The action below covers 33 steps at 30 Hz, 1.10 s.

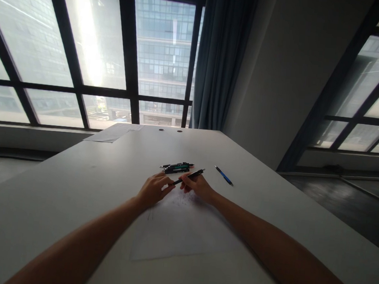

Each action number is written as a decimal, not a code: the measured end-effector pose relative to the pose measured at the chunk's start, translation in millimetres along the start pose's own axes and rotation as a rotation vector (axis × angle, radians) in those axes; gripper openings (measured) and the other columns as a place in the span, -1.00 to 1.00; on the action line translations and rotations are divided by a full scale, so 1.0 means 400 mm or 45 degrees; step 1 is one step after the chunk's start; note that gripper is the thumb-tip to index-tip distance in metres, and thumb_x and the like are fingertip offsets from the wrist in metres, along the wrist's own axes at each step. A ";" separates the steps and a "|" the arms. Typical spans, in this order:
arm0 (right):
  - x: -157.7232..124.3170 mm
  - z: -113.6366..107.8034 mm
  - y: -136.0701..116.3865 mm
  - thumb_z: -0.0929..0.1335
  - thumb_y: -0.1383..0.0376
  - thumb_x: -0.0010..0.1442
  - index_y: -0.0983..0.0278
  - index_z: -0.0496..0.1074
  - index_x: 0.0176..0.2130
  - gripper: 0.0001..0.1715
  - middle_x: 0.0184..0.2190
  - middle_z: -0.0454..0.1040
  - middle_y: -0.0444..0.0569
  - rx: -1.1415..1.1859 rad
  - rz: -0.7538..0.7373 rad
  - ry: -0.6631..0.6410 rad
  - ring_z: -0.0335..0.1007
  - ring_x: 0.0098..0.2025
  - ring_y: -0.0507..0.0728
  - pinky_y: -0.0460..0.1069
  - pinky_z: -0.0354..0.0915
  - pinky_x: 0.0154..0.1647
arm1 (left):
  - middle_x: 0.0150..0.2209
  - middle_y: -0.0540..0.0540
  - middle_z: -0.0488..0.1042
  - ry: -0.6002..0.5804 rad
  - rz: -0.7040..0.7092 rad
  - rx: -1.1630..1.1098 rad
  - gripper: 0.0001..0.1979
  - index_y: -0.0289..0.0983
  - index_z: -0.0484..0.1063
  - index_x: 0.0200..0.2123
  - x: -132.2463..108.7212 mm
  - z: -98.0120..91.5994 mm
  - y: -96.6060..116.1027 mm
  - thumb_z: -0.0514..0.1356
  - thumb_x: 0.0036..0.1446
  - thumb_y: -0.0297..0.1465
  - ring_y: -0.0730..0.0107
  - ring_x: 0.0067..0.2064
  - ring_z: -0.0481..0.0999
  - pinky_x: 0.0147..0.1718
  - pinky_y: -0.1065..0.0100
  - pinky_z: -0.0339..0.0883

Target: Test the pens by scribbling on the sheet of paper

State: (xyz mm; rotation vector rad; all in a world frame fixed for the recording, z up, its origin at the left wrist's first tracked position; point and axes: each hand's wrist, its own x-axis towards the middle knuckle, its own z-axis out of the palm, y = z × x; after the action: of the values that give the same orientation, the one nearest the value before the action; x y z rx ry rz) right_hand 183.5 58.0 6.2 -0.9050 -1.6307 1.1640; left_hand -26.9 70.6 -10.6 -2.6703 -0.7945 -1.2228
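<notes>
My right hand [198,186] is closed around a black pen [191,175], which slants up to the right above a white sheet of paper [175,229]. My left hand [154,188] has its fingers curled and pinches the pen's lower tip. The sheet lies flat on the white table [72,193] under both hands and carries faint marks. Just beyond the hands lies a small bunch of dark pens [176,167]. A blue pen [224,175] lies alone to the right of them.
Another sheet of paper [113,133] lies at the table's far left corner by the large windows [94,49]. Two cable holes [169,130] sit at the far edge. A blue curtain [221,56] hangs behind. Dark floor [346,200] lies to the right.
</notes>
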 end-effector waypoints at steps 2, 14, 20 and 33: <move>-0.002 0.000 -0.003 0.40 -0.10 0.04 0.35 0.42 -0.32 -0.45 -0.53 0.48 -0.07 -0.023 0.000 -0.006 0.37 -0.58 0.00 -0.11 0.28 -0.57 | -0.43 -0.07 0.46 -0.002 0.012 -0.005 -0.79 -0.25 0.45 -0.31 0.001 -0.001 0.002 0.10 0.24 -0.26 0.40 -0.35 0.44 -0.34 0.38 0.34; -0.002 -0.029 -0.042 0.46 0.02 0.00 0.31 0.46 -0.18 -0.51 -0.46 0.51 -0.05 0.048 -0.195 -0.028 0.38 -0.52 0.03 -0.01 0.38 -0.48 | -0.31 -0.06 0.52 0.014 -0.333 0.047 -0.82 -0.20 0.48 -0.18 -0.001 0.006 -0.008 0.11 0.24 -0.31 0.34 -0.24 0.49 -0.24 0.33 0.38; -0.032 0.019 -0.089 0.26 0.12 0.29 0.30 0.43 -0.24 -0.69 -0.27 0.47 0.07 -0.729 -0.708 0.090 0.39 -0.22 0.14 0.08 0.36 -0.18 | -0.07 -0.08 0.49 0.039 -0.311 0.090 -0.72 -0.16 0.43 -0.02 0.000 0.011 -0.012 0.02 0.30 -0.28 0.30 -0.02 0.45 -0.05 0.27 0.37; -0.039 0.021 -0.046 0.26 0.42 0.23 0.34 0.40 0.02 -0.65 -0.18 0.47 0.09 -1.545 -0.431 -0.101 0.40 -0.15 0.13 -0.04 0.28 -0.14 | -0.17 -0.15 0.51 -0.101 -0.095 -0.134 -0.61 -0.23 0.30 0.11 0.002 -0.007 0.011 0.01 0.29 -0.23 0.35 -0.25 0.49 -0.18 0.30 0.37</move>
State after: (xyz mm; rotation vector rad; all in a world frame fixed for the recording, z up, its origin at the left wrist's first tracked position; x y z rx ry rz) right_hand 179.6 36.0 18.5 -1.2011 -2.4372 -0.1455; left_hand -26.2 66.2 -7.7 -2.8126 -0.8718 -1.2145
